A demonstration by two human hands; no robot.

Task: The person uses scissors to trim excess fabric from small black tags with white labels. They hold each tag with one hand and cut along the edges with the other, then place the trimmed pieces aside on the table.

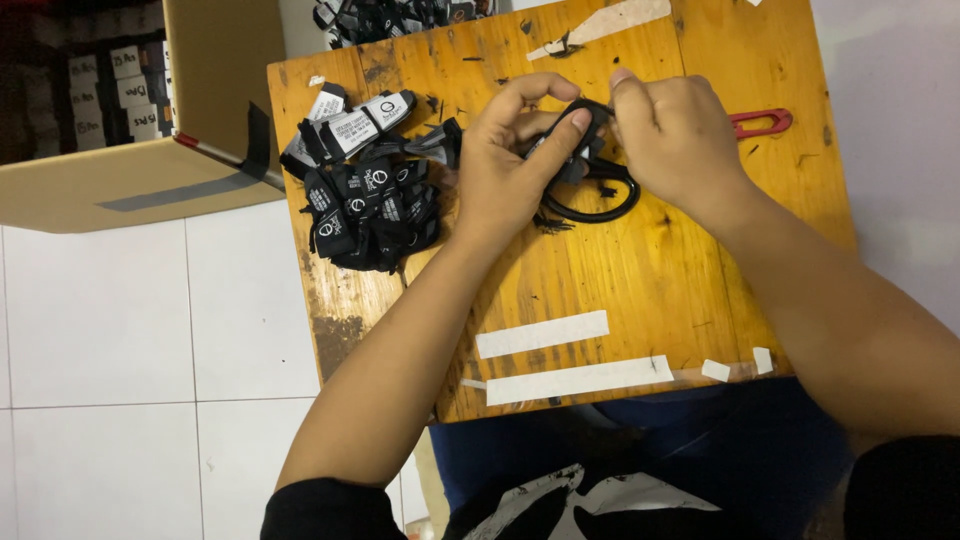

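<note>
Over wooden table (640, 280), left hand (505, 165) and right hand (670, 135) pinch black label (585, 125).

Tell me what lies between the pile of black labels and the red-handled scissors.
In the head view, both hands, left hand and right hand, pinching a black label.
</note>
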